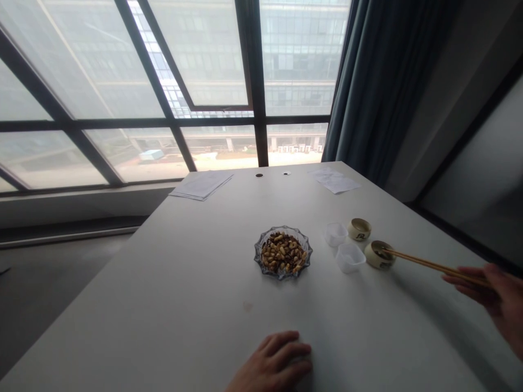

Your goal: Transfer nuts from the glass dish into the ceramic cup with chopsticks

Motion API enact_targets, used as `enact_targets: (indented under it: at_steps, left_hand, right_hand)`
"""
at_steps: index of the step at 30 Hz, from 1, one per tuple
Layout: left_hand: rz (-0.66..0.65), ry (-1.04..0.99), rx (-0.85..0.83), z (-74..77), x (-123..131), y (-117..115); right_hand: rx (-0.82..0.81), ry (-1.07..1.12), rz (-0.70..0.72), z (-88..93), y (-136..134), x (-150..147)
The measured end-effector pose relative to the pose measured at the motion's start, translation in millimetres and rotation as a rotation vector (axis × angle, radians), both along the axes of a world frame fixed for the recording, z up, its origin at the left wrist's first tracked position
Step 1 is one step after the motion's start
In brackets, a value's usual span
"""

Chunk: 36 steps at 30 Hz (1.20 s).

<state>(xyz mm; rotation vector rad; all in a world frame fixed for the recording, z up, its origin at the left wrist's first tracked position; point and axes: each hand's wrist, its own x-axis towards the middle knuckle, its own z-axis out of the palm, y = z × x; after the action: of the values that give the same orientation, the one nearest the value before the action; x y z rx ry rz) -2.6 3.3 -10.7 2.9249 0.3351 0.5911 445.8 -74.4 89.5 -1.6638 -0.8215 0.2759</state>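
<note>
Right hand [500, 299] clamps chopsticks [433, 265], tips in a bowl [376, 263]; left hand [274, 363] lies loosely open, surface [163, 305] bare leftward.

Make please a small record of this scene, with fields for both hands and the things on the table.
Right hand: holds chopsticks, tips at the mouth of the nearer ceramic cup
Left hand: on the table, nothing seen in it
Glass bowl: holds pale and brown nuts
Farther ceramic cup: just behind the nearer
Plastic tubs: two, between bowl and cups
Paper stack: far end, left
Loose sheets: far end, right
</note>
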Motion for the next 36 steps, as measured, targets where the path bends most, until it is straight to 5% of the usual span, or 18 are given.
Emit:
enact_targets:
  at_steps: [5, 16, 24, 29, 36]
  left_hand:
    - [-0.003, -0.006, 0.013, 0.0, 0.0, 1.3]
    - [-0.003, -0.009, 0.037, 3.1, -0.3, 2.5]
    - [-0.003, 0.018, -0.013, 4.8, -0.7, 1.0]
    - [-0.021, 0.017, -0.001, 1.8, 0.3, 2.9]
    - [-0.001, -0.033, 0.046, 2.6, 2.1, 2.2]
  right_hand:
    - [0.066, 0.351, -0.138, -14.4, -6.2, -15.5]
    - [0.062, 0.291, -0.139, -19.8, -4.8, -16.7]
    - [0.11, 0.307, -0.142, 0.4, -5.3, -35.1]
    - [0.118, 0.194, 0.1, 21.5, 18.3, -72.2]
    - [-0.112, -0.235, 0.802, 54.0, 85.8, -144.0]
